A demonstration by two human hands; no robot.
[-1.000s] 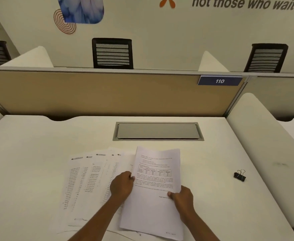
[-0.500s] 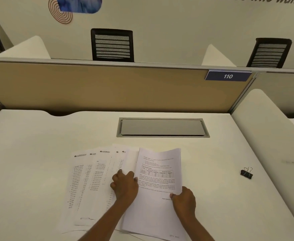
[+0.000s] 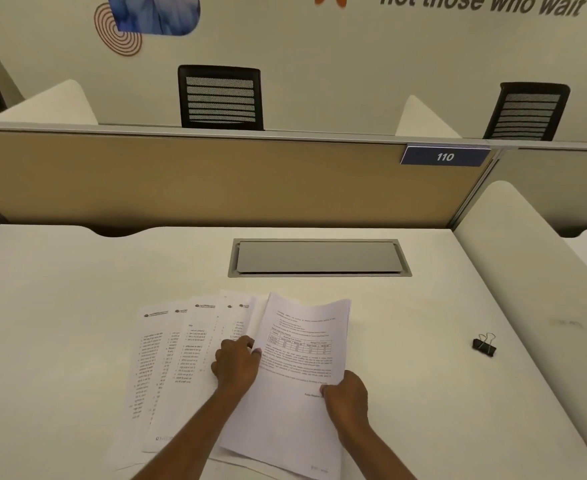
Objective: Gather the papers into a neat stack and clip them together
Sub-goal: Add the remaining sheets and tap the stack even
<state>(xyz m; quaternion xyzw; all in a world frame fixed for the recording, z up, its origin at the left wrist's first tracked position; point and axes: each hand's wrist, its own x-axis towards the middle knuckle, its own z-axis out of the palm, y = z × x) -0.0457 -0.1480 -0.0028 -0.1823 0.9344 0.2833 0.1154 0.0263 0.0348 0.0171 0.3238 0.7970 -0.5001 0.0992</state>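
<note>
Fanned sheets (image 3: 167,368): on your left, thin white printed pages lie flat on the desk (image 3: 60,306), overlapping like a spread hand of cards; their top edges are staggered, so nothing here is squared yet.
Left hand (image 3: 236,367): you press it palm-down on the fan, fingers curled together at the left edge of the top sheet, gripping nothing that shows.
Top sheet (image 3: 295,382): one page with a small table, tilted and slightly bowed, lying over the fan's right side.
Right hand (image 3: 345,398): you have its right edge pinched between thumb and fingers.
Binder clip (image 3: 484,344): small, black, with wire handles; it sits well apart on your right, untouched.
Progress: early, I judge. Gathering is under way; squaring and clipping remain.
</note>
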